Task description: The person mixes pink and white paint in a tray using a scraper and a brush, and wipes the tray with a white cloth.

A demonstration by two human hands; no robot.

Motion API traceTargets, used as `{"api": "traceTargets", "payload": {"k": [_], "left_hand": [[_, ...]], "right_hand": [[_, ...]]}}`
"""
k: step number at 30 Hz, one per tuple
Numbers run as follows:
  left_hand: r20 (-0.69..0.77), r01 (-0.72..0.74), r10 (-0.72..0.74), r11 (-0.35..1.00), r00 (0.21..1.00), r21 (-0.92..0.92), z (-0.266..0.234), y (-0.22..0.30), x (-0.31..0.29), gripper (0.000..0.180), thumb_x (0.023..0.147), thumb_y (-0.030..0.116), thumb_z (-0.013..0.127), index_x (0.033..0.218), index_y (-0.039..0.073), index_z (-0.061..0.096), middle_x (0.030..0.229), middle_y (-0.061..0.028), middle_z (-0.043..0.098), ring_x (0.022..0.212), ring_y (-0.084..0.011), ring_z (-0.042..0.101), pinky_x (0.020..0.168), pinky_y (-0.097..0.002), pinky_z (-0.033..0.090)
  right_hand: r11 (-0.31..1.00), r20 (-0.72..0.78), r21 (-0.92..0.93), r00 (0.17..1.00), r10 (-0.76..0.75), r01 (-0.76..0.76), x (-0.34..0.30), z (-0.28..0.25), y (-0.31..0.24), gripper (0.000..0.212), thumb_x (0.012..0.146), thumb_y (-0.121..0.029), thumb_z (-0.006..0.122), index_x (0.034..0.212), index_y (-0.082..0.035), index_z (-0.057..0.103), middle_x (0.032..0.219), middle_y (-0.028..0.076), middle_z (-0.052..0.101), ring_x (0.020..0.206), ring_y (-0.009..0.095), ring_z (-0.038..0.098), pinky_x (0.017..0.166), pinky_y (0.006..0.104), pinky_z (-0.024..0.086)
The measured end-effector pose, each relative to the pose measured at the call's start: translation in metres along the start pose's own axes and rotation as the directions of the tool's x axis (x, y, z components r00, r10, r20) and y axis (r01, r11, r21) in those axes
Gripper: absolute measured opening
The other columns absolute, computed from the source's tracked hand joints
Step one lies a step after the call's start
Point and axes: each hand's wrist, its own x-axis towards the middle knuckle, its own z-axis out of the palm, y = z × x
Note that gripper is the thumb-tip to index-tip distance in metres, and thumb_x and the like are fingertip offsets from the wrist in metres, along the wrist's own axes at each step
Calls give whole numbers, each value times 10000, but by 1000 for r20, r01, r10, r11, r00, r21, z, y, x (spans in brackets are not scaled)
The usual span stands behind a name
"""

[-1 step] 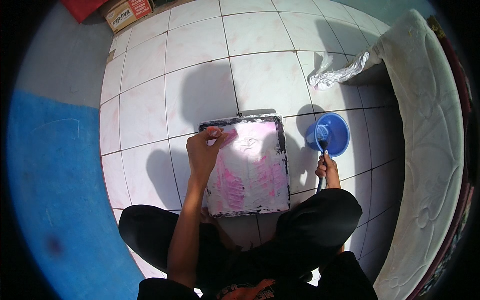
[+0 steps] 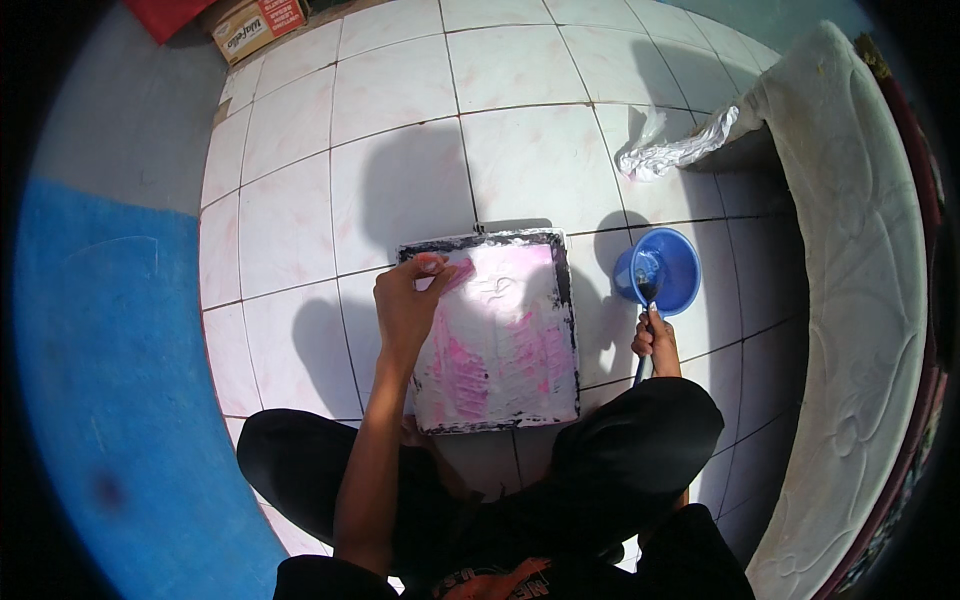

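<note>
A shallow square tray or panel [image 2: 500, 390] with a dark rim lies on the floor before me, coated in white paste streaked with pink. Over its far left corner is my left hand [image 2: 408, 295], its fingers pinching a small pink piece [image 2: 462, 271] against or just above the coating; its kind is unclear. To the right stands a blue plastic pail [image 2: 690, 270] with a little pale liquid. My right hand [image 2: 656, 343] is closed around the handle of a slim, dark-ended tool [image 2: 648, 291], whose tip reaches into the pail. Whether it is a brush or spoon, I cannot tell.
White floor tiles [image 2: 400, 85] surround the tray. A pale mattress [image 2: 850, 300] stands along the right side, with crumpled silvery wrapping [image 2: 680, 150] beside it. A cardboard box [image 2: 258, 30] sits at the far left, near a blue-painted wall [image 2: 120, 350]. My crossed legs flank the tray.
The blue pail has shifted very slightly right and down, and the tool's tip inside it looks slightly different. My left hand holds its place.
</note>
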Motion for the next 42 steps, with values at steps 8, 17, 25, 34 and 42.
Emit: {"api": "traceTargets", "payload": {"k": [8, 17, 25, 34, 42], "left_hand": [[192, -242, 220, 965, 957, 102, 12, 41, 1, 114, 843, 159, 674, 895, 58, 688, 935, -65, 681, 928, -239, 621, 822, -351, 473], [308, -370, 336, 928, 890, 54, 18, 59, -6, 182, 779, 133, 685, 937, 54, 645, 976, -125, 642, 952, -315, 596, 778, -377, 480], [239, -319, 213, 683, 947, 657, -33, 58, -13, 244, 768, 122, 692, 986, 17, 657, 1021, -153, 649, 1013, -336, 597, 918, -466, 439], [813, -548, -22, 728, 582, 412, -16, 98, -90, 203, 770, 158, 634, 939, 53, 680, 946, -129, 659, 936, -295, 627, 835, -529, 451], [907, -679, -402, 632, 125, 374, 108, 63, -179, 382, 870, 355, 586, 1164, 125, 667, 1131, -110, 660, 1043, -322, 614, 910, -656, 371]], "right_hand": [[-152, 532, -846, 790, -304, 511, -80, 61, -179, 414, 856, -310, 699, 1016, 64, 627, 727, 145, 666, 671, 201, 675, 612, 323, 515], [-429, 833, -410, 521, 183, 805, -62, 255, -173, 292, 844, -272, 676, 947, -12, 592, 735, 189, 646, 706, 394, 636, 684, 476, 506], [-546, 853, -329, 490, 177, 771, -40, 256, -137, 114, 824, -144, 631, 855, -34, 638, 709, 199, 634, 676, 392, 638, 685, 474, 523], [-677, 869, -319, 490, 71, 663, 15, 207, -80, 214, 830, -130, 556, 1002, -5, 581, 655, 137, 597, 596, 341, 633, 581, 431, 527], [-700, 740, -313, 627, 243, 642, -17, 223, -84, 121, 819, -132, 581, 864, -44, 649, 773, 146, 630, 741, 317, 664, 644, 432, 532]]}}
